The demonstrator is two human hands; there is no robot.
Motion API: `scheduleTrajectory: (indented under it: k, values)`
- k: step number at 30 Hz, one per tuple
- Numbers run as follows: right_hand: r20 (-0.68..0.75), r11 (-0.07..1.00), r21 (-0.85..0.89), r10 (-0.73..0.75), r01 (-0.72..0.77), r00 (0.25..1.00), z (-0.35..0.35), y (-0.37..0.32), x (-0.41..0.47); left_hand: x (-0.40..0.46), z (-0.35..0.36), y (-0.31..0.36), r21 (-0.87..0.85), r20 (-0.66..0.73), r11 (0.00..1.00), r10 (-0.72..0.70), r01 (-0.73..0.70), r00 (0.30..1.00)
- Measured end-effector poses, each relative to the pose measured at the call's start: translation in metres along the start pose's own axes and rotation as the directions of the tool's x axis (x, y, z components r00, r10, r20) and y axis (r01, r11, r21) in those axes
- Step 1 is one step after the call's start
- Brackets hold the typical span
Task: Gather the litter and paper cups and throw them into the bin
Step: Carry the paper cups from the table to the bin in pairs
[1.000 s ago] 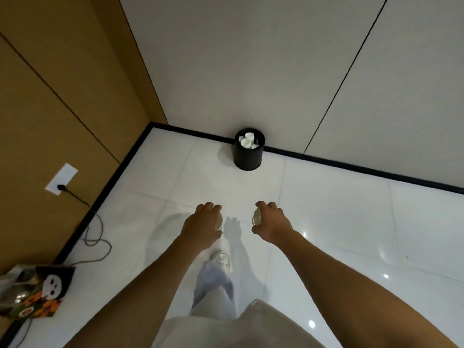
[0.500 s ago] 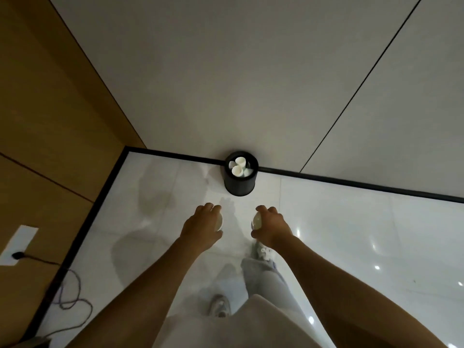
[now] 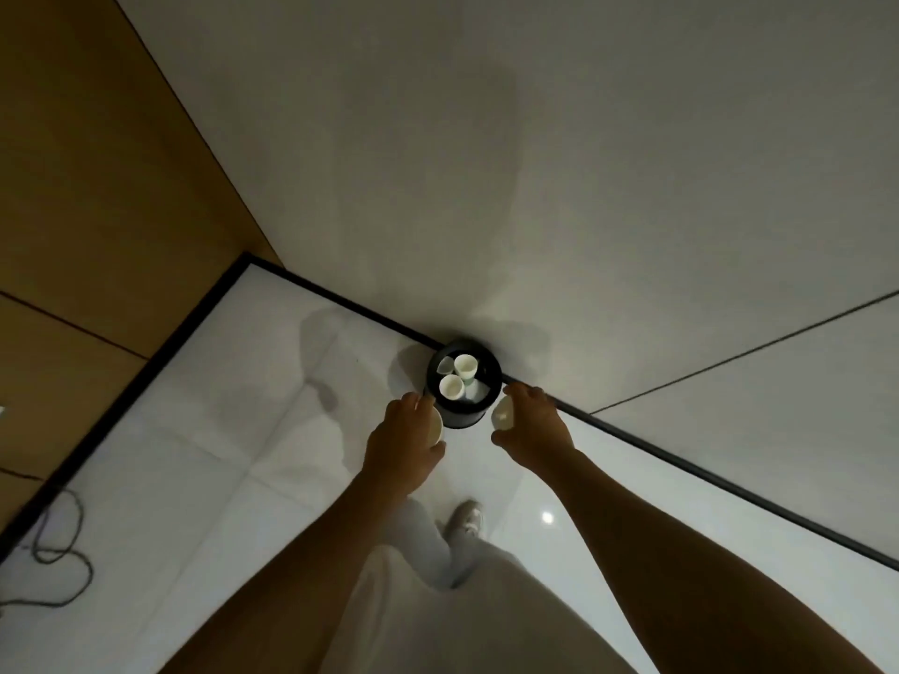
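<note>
The bin serves as the landmark for all positions below.

Nearest the camera, a trouser leg (image 3: 428, 552) and a shoe (image 3: 466, 520) stand on the floor (image 3: 219, 454) on the near side of the bin, so the person appears to be mid-stride toward it.

The left hand (image 3: 406, 442) sits at the near-left of the bin. Its grip is curled round a paper cup (image 3: 435, 427), of which only the rim shows beside the fingers. The right hand (image 3: 532, 428) sits at the near-right of the bin. Its grip is wrapped round a second paper cup (image 3: 502, 414), with the mouth turned toward the bin.

The bin (image 3: 462, 415) is a black cylinder standing on the floor against the wall (image 3: 535, 187). It already holds two upright white cups (image 3: 458, 377) and some pale litter.

Procedure, as judged from this position:
1. Bring each hand directly above the bin opening before letting go; at present both hands lie to the sides of the rim, not over it.
2. Release one cup at a time, low over the opening.
3. Aim at the gaps beside the cups already inside, since a cup landing on an upright rim may bounce out.

Further left of the bin, a cable (image 3: 58, 552) lies on the floor beside the wooden panel (image 3: 97, 187).
</note>
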State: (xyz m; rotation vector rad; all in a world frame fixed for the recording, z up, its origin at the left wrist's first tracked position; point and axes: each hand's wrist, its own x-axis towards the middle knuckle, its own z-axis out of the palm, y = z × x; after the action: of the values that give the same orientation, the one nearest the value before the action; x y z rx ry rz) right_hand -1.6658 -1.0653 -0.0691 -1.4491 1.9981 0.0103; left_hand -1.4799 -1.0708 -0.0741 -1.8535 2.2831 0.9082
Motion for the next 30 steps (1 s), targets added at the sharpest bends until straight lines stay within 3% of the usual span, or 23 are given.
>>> scheduleTrajectory:
  k: [15, 21, 30]
  values:
    - [0.124, 0.994, -0.048, -0.096, 0.103, 0.988, -0.011, -0.013, 0.186, 0.150, 0.020, -0.021, -0.144, 0.045, 0.968, -0.201, 0.206, 0.978]
    - [0.201, 0.970, -0.087, -0.204, 0.225, 0.958, 0.025, 0.015, 0.256, 0.197, 0.076, -0.025, -0.227, 0.070, 0.927, -0.289, 0.298, 0.955]
    - [0.306, 0.907, -0.171, -0.321, 0.384, 0.896, 0.102, 0.088, 0.363, 0.278, 0.192, -0.030, -0.309, -0.010, 0.851, -0.450, 0.425, 0.893]
